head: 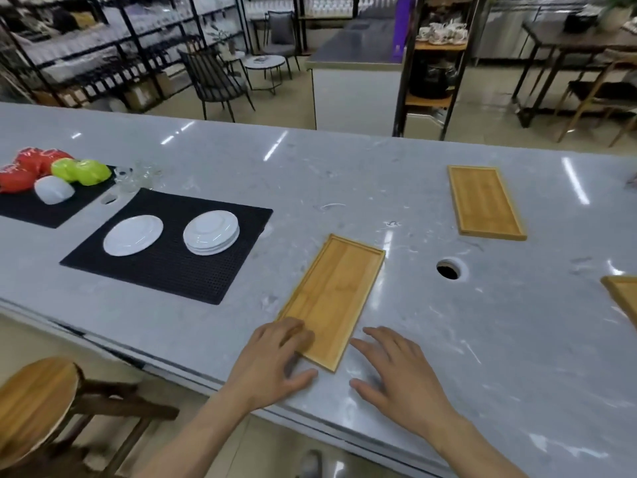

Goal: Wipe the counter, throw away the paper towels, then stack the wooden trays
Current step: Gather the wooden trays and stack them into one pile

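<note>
Three wooden trays lie apart on the grey marble counter (344, 174). The nearest wooden tray (336, 294) sits close to the front edge, angled away from me. My left hand (272, 360) rests on that tray's near left corner, fingers curled over the rim. My right hand (396, 367) lies flat on the counter just right of the same end, fingers spread, not touching the tray. A second tray (484, 201) lies farther back on the right. A third tray (624, 298) is cut off by the right frame edge. No paper towels are in view.
A round hole (448, 269) opens in the counter between the trays. Left of the near tray a black mat (165, 267) holds a white plate (132, 235) and a stack of plates (211, 232). Coloured bowls (51, 174) and glasses (138, 175) stand far left. A wooden stool (34, 405) stands below.
</note>
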`<state>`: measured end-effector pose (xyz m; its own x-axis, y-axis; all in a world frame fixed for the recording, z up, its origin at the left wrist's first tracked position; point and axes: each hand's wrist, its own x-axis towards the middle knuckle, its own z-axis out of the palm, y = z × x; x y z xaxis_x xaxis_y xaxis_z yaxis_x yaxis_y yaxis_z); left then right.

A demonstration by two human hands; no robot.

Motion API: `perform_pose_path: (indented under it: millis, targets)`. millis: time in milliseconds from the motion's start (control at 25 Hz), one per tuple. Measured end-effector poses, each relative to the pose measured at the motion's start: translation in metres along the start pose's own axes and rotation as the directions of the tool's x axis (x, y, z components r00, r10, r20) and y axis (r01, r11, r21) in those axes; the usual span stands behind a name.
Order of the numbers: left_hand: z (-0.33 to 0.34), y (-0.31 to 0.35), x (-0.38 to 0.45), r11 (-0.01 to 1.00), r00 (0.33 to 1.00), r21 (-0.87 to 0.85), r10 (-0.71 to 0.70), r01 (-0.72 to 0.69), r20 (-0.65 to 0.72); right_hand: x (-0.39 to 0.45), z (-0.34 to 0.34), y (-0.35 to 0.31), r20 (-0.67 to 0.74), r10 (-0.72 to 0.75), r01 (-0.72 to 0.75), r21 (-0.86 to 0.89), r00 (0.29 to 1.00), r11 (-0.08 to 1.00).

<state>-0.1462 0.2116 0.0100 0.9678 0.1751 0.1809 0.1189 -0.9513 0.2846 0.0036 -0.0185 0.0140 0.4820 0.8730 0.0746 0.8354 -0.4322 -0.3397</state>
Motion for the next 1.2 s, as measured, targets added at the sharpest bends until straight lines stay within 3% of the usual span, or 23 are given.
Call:
perform_pose_path:
  millis: [160,480,600,880,1200]
  targets:
    - [-0.003,-0.021,0.012,0.999,0.998,0.018,0.039,-0.04,0.039,0.026,0.016,-0.014,0.025,-0.028,0.029,-0.046,0.999,0.999]
    - [0.002,-0.067,0.043,0.964,0.95,-0.036,0.267,-0.265,0.163,0.045,0.044,-0.026,0.033,0.162,-0.161,-0.034,0.986,0.986]
    - [0.005,-0.076,0.054,0.94,0.919,-0.08,0.342,-0.333,0.194,0.048,0.048,-0.027,0.032,0.165,-0.162,-0.084,0.986,0.983]
    - [0.012,-0.076,0.065,0.928,0.903,-0.094,0.372,-0.36,0.218,0.045,0.045,-0.027,-0.002,0.22,-0.219,-0.122,0.975,0.968]
    - [0.029,-0.03,0.094,0.888,0.878,-0.146,0.456,-0.437,0.147,0.016,0.026,0.011,-0.021,0.301,-0.301,-0.169,0.953,0.939]
